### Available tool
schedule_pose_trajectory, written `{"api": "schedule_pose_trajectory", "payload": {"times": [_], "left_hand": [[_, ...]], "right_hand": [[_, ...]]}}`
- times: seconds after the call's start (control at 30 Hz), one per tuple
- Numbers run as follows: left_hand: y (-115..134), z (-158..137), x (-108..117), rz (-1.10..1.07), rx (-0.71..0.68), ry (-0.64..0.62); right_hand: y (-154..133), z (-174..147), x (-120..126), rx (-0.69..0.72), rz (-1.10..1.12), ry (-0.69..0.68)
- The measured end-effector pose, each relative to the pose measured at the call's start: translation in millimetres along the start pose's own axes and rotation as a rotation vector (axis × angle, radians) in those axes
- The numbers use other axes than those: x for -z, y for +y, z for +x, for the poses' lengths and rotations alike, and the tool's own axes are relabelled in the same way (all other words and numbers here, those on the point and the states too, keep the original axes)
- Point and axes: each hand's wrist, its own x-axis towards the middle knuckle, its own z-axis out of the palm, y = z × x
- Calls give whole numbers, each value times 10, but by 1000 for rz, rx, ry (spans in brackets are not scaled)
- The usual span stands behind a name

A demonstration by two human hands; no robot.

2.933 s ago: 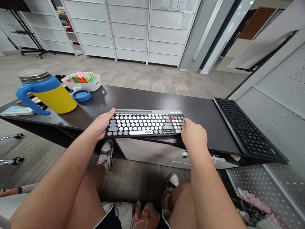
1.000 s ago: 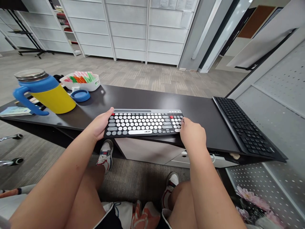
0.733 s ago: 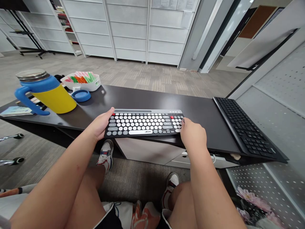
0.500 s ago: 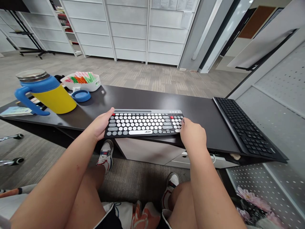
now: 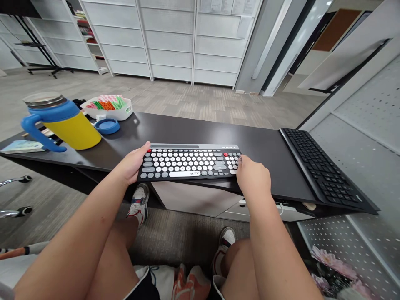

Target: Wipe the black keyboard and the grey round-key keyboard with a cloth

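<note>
A keyboard (image 5: 187, 162) with round white and grey keys and two red ones lies across the front edge of the black desk (image 5: 193, 131). Its lower side reaches the desk's edge, and "acer" is printed on the space bar. My left hand (image 5: 133, 163) grips the left end, thumb at the upper corner and fingers hidden beneath. At the right end, my right hand (image 5: 252, 173) is closed around the keyboard beside the number keys; most of its fingers are out of sight.
A black keyboard (image 5: 321, 166) lies at the desk's right end by a perforated panel (image 5: 371, 112). To the left stand a yellow and blue mug (image 5: 71, 127), a blue lid (image 5: 107, 126) and a white basket (image 5: 126, 109) of colourful items. White drawers (image 5: 190, 200) sit below the desk.
</note>
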Motion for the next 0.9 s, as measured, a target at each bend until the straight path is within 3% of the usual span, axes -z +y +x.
{"api": "schedule_pose_trajectory", "payload": {"times": [0.9], "left_hand": [[-3, 0, 14, 26, 6, -28]], "right_hand": [[-12, -11, 13, -9, 26, -13]]}}
